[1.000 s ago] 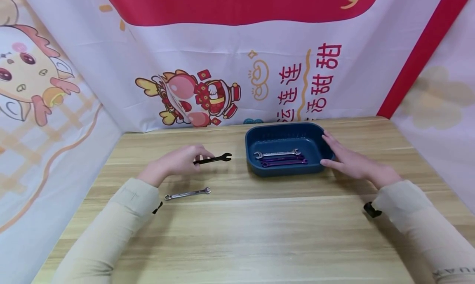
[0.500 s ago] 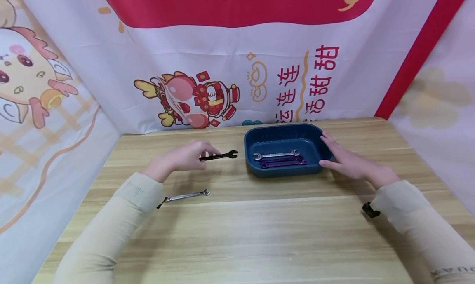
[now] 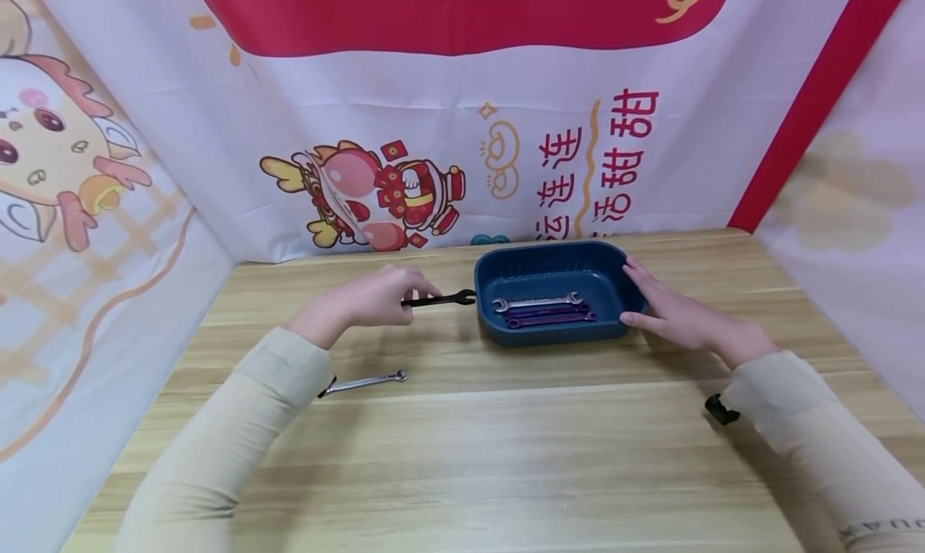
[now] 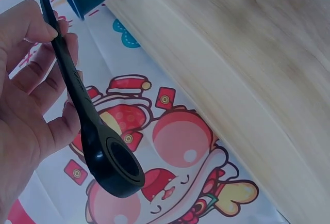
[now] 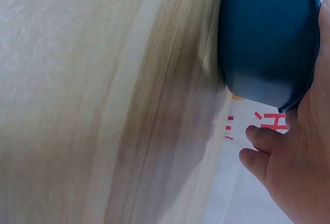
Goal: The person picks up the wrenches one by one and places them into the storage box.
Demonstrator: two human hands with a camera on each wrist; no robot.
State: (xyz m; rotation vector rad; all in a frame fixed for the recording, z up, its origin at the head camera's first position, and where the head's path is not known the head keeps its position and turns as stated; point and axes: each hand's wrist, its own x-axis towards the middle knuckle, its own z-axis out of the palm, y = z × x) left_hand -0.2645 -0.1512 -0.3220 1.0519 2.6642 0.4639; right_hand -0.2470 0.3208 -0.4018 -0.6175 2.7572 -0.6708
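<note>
My left hand pinches a black combination wrench between thumb and fingers. Its open-end jaw points right, at the left rim of the blue bin; whether they touch I cannot tell. In the left wrist view the wrench's ring end hangs free of the palm. At the bin's right end rests my right hand, fingers spread and fairly straight against the wall. Inside the bin lie a silver open-end wrench and purple wrenches. The right wrist view shows the bin's outer wall beside that hand.
A silver combination wrench lies on the wooden table, partly hidden by the left cuff. Behind the table hangs a printed cloth, close to the bin's far side. More cloth borders the left and right.
My left hand has carried the black wrench rightward and slightly away from me, up to the bin's left rim. The left sleeve now covers part of the table wrench. The right hand stays put.
</note>
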